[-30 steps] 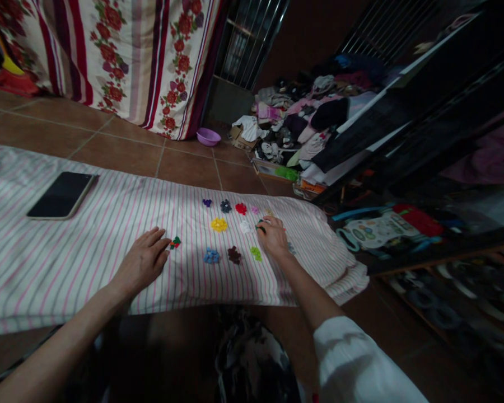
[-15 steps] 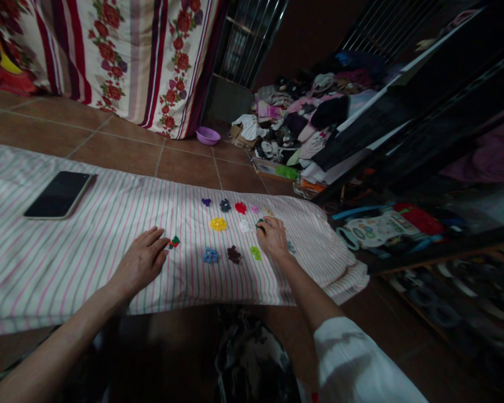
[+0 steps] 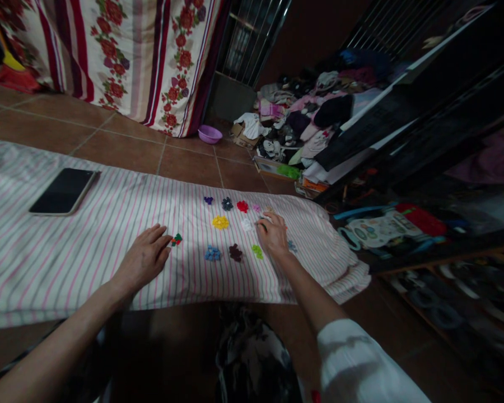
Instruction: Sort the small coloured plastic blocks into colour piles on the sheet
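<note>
Small coloured pieces, possibly toy bricks, lie sorted by colour on a striped cloth (image 3: 121,235). My left hand (image 3: 145,257) rests on the cloth with fingers stretched out, their tips beside a small group of green and red pieces (image 3: 177,239). My right hand (image 3: 274,238) is bent down over the right side, thumb and fingers drawn together; dark green shows at the fingertips, but what they hold is mostly hidden. Closest to that hand are the white pile (image 3: 247,224) and the lime green pile (image 3: 257,252). A grey-blue pile (image 3: 292,246) is partly covered by it.
Yellow (image 3: 220,222), blue (image 3: 212,253), dark brown (image 3: 236,253), red (image 3: 242,206), dark grey (image 3: 227,204) and purple (image 3: 208,200) piles lie around the middle. A phone (image 3: 65,191) lies on the left. Beyond are a purple basin (image 3: 210,134) and heaped clothes (image 3: 302,106).
The view has shifted slightly. My right hand's fingers have moved a little at the same spot; my left hand stays beside the green and red pieces.
</note>
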Demonstrator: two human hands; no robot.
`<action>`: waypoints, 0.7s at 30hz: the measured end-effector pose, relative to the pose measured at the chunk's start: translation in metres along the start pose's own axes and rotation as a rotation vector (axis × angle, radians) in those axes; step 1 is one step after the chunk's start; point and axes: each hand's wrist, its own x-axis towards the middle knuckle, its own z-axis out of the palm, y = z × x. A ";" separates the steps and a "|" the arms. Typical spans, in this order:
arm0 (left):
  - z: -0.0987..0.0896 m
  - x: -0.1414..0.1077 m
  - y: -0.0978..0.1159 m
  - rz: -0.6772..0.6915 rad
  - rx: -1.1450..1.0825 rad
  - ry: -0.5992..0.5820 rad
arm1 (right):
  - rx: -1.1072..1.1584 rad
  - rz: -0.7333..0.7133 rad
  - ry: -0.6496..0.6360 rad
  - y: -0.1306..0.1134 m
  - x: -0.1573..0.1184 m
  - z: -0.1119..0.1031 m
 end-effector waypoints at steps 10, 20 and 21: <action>-0.004 0.000 0.003 -0.034 -0.013 -0.037 | 0.113 -0.119 0.003 -0.046 0.011 -0.001; -0.007 -0.003 0.005 -0.026 -0.062 -0.032 | 0.370 -0.337 -0.164 -0.135 0.011 0.005; -0.008 -0.003 0.005 -0.022 -0.071 -0.025 | 0.397 -0.348 -0.194 -0.145 0.009 0.007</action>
